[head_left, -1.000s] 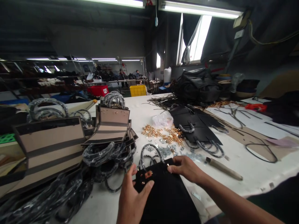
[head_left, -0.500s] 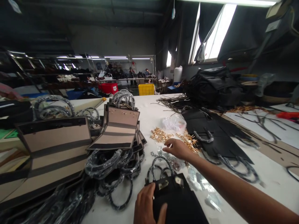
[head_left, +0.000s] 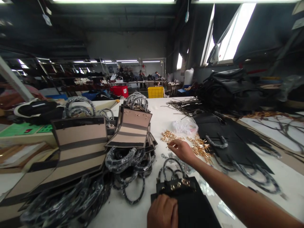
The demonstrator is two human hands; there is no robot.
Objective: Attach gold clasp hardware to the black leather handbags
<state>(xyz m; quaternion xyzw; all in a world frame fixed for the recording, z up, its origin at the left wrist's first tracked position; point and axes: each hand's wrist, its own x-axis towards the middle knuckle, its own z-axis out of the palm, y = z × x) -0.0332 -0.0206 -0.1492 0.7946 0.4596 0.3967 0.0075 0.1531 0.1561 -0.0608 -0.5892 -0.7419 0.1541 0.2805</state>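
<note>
A black handbag [head_left: 192, 202] lies at the front of the table, its plastic-wrapped handles [head_left: 174, 160] pointing away from me and metal fittings near its top edge. My left hand [head_left: 162, 210] is closed on the bag's left side, its fingertips hidden. Beyond the handles, my right hand [head_left: 182, 151] is closed in a pinch; a small gold-coloured glint shows at its fingertips, too small to make out fully. Small gold-coloured metal pieces [head_left: 201, 147] lie in loose heaps beside and behind this hand. Clear plastic packets [head_left: 206, 187] lie under the right forearm.
Unfolded beige-lined bag panels [head_left: 82, 142] with wrapped handles [head_left: 123, 161] are stacked on the left. A crumpled plastic bag [head_left: 185, 126] sits behind the gold pieces. On the right lie black bag panels [head_left: 223, 136]. A yellow crate [head_left: 155, 92] and red bin [head_left: 120, 91] stand farther back.
The right hand's fingers have come together in a pinch. My left hand has curled more tightly at the bag, whose top edge now tilts differently. The whole view has swung left.
</note>
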